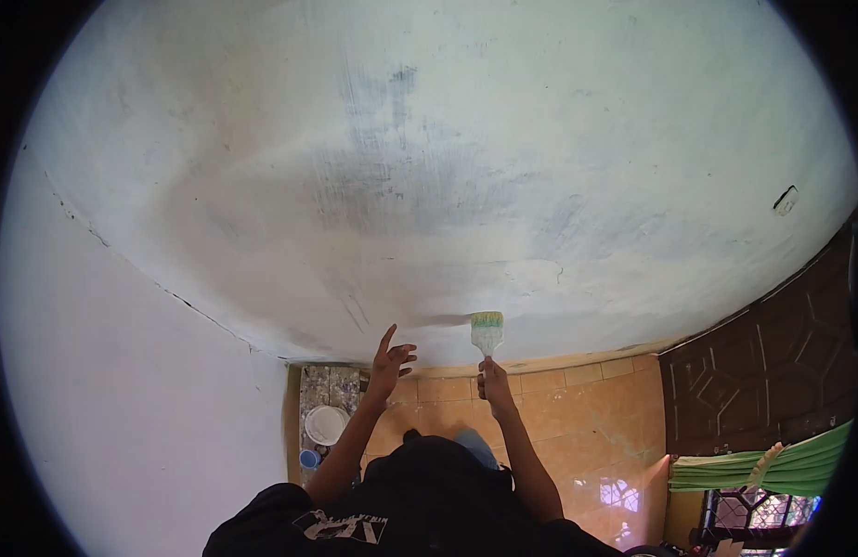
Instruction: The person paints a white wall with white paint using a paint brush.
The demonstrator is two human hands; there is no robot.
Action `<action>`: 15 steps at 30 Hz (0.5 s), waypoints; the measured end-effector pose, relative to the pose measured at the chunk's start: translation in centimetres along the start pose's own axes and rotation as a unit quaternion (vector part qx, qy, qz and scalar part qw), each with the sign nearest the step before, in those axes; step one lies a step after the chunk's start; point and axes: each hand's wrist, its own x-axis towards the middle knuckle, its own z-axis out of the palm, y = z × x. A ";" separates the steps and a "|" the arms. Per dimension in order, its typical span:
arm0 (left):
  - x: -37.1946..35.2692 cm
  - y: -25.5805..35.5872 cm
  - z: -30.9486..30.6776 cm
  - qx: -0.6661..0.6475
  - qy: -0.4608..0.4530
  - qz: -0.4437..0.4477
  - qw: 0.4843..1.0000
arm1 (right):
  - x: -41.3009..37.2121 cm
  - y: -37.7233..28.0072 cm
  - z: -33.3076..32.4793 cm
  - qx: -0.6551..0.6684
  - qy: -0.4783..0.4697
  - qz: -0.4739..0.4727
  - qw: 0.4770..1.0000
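A wide paintbrush (486, 336) stands upright in my right hand (493, 386), its handle wrapped by my fingers. The bristles are yellow and green at the top, and the ferrule is smeared with white paint. My left hand (390, 364) is raised to the left of the brush, fingers apart and holding nothing. Both hands are in front of the lower part of a pale wall (466, 223), which has bluish-grey streaks and patches across its middle. A thin crack runs along the wall's lower part, above the brush.
At lower left, a paint-spotted bench (331, 382) carries a white bucket (326, 424) and a blue cup (309, 459). Orange tiles (578, 436) cover the floor. A dark carved wooden panel (763, 353) and a green curtain (800, 464) by a window are on the right. A small socket hole (786, 200) sits in the wall.
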 end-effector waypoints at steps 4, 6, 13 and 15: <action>0.1 0.1 0.4 -0.007 0.012 0.008 1.000 | -2.1 -3.9 -0.4 0.057 -0.072 0.017 0.996; -0.1 0.8 0.8 -0.010 0.016 0.016 1.000 | -4.1 -8.0 0.1 0.062 -0.101 -0.004 0.993; -0.3 3.9 3.4 -0.003 0.019 0.041 0.999 | -11.6 -22.8 2.2 0.044 -0.169 -0.129 0.976; -0.3 4.1 3.6 -0.005 0.023 0.043 0.999 | -12.7 -25.1 2.5 0.034 -0.172 -0.183 0.967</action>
